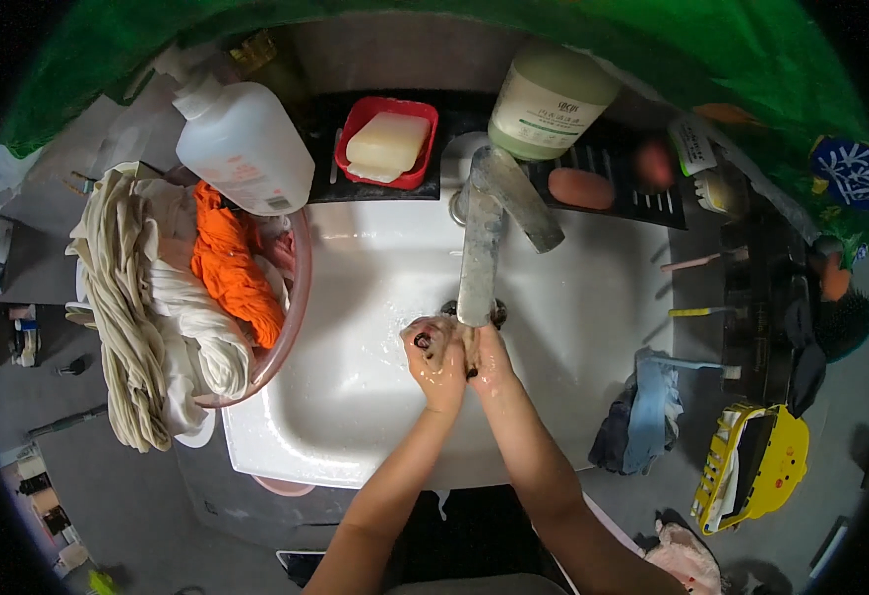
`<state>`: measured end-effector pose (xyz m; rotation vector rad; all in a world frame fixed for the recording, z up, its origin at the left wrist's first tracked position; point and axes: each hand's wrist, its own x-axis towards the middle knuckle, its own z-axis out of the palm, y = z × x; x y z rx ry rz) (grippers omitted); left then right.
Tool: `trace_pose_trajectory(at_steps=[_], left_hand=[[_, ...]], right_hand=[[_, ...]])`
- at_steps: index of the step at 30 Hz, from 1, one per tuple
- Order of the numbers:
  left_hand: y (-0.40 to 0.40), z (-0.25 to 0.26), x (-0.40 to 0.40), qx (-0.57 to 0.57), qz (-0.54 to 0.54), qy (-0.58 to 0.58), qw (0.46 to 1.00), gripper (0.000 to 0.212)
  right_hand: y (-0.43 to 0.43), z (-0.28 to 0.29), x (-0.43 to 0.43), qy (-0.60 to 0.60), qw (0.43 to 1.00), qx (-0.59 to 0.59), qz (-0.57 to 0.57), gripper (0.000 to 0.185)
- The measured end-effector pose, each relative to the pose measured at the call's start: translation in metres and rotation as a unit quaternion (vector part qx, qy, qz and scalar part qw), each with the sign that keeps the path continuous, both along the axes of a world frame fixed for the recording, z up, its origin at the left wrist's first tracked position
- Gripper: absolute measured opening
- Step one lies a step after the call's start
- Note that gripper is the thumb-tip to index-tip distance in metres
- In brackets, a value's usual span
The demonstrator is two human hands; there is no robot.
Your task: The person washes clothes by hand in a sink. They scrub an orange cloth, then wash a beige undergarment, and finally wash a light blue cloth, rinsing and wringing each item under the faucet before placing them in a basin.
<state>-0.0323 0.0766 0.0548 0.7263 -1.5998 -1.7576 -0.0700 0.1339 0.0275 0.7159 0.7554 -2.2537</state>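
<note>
Both bare hands are together under the metal faucet (479, 253) in the white sink (330, 416). My left hand (434, 372) holds a small wet, light-coloured cloth item (434, 346) with dark spots. Close beside it, my right hand (490, 361) has its fingers around a wet part of what looks like the same item. The spout hides some of the fingers, and water wets the hands and the cloth. Dark round parts of the drain show behind the hands.
At the left, a pink basin (300, 297) holds white, beige and orange clothes (233, 260). Behind the sink stand a white pump bottle (245, 149), a red soap dish (434, 141) with soap, a green-white container (550, 104) and a pink soap bar (582, 187). Toothbrushes (695, 312) project at the right.
</note>
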Motion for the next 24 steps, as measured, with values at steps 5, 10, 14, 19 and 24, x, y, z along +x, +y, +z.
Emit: trace_pose_trajectory(at_steps=[5,10,14,19,24], left_hand=[[-0.016,-0.01,0.009,-0.216,-0.109,0.034,0.97,0.03],[-0.027,-0.011,0.008,-0.271,-0.195,0.06,0.941,0.023],[-0.033,-0.022,0.018,-0.265,-0.271,0.025,0.925,0.031],[-0.05,-0.011,0.013,-0.327,-0.333,0.106,0.878,0.035],[-0.036,-0.002,0.002,-0.367,-0.349,0.097,0.857,0.026]], right_hand=[[-0.011,-0.011,0.004,-0.058,0.995,0.083,-0.024,0.023],[0.0,-0.035,0.009,-0.054,0.996,0.029,0.058,0.021],[0.007,-0.049,0.016,-0.057,0.992,-0.081,0.074,0.021],[0.007,-0.015,0.019,-0.012,0.982,-0.182,0.047,0.034],[0.015,-0.056,0.015,-0.01,0.995,-0.098,-0.016,0.038]])
